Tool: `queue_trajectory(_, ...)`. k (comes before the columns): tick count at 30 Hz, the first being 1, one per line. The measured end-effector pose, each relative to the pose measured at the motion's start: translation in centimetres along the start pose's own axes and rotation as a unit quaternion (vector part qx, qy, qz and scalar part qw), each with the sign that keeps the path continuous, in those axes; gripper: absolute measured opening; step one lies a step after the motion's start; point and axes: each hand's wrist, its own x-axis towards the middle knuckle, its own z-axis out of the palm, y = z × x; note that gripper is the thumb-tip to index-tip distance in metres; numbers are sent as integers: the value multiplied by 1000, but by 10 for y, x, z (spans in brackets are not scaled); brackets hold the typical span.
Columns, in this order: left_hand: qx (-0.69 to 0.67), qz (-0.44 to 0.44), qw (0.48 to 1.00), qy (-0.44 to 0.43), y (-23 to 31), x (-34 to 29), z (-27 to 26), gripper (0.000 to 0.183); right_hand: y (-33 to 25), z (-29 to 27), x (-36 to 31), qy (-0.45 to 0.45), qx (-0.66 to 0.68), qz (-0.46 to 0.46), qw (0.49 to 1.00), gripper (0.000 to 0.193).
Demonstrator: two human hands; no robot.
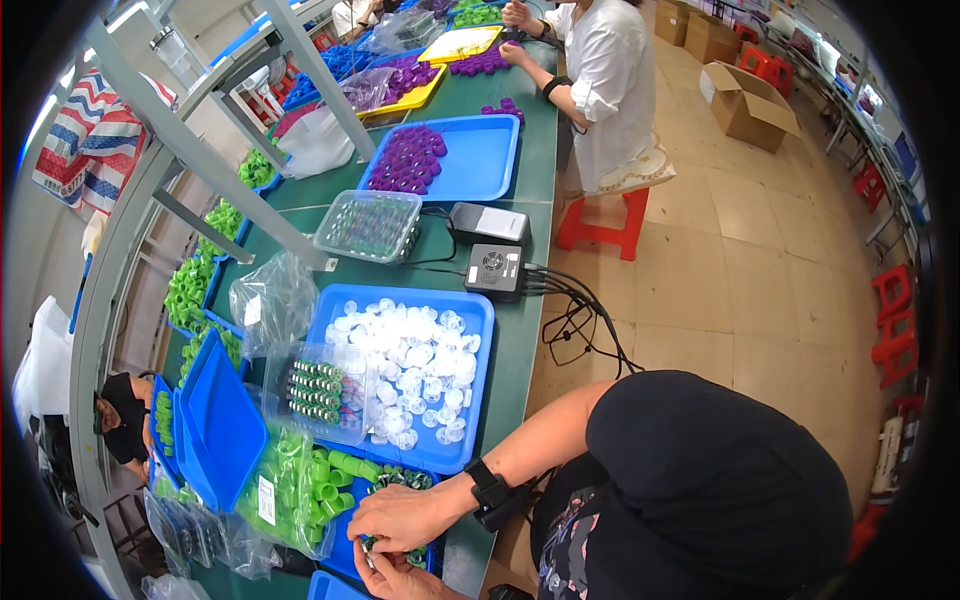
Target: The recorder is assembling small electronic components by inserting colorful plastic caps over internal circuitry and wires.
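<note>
At the lower edge, my right hand (400,517), with a black band on its wrist, reaches over a blue tray with fingers bent together. Just below it is my left hand (402,580), partly cut off by the frame. Their fingertips meet around a small dark-and-silver part (370,546), mostly covered by the fingers. Small dark green and white parts (417,556) lie in the tray beside the hands. Bright green plastic rings (330,490) spill from a clear bag (285,490) left of my right hand.
Beyond my hands, a blue tray (484,340) holds clear plastic caps and a clear box (272,385) of small parts. Farther on are a black device (494,270) with cables, a clear tub (368,225) and purple rings (410,160). A co-worker (615,90) sits on a red stool.
</note>
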Motion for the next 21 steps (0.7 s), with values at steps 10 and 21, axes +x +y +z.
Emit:
queue_trajectory(10,368,150,917,1,17,-12,7,36,-5,-6,3,-58,47,83,994,15)
queue_trajectory(21,365,128,922,11,11,-13,7,31,-8,1,0,-69,-39,119,990,11)
